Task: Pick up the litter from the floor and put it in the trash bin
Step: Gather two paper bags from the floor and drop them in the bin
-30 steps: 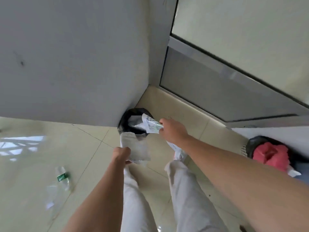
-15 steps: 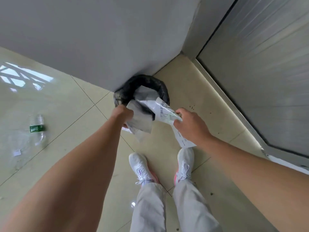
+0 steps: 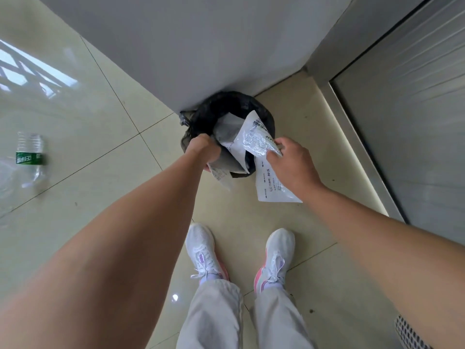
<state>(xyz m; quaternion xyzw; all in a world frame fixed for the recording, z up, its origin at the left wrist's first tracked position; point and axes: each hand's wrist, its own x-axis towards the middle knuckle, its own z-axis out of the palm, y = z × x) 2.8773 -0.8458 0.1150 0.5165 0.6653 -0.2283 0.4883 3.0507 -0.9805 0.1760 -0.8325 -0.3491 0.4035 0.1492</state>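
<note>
Now both hands hang over the bin (image 3: 266, 117): left hand (image 3: 201, 151) clenching a grey bag (image 3: 226, 159), right hand (image 3: 293, 162) pinching a white wrapper (image 3: 254, 139).

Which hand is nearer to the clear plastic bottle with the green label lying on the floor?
Left. The left hand grips litter at the bin's left rim, nearer the clear plastic bottle with the green label; the right hand is at the bin's far side.

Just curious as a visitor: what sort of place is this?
Probably an indoor hallway corner: glossy cream floor tiles, a plain grey wall, a metal-framed door, and a black-lined trash bin against the wall.
</note>
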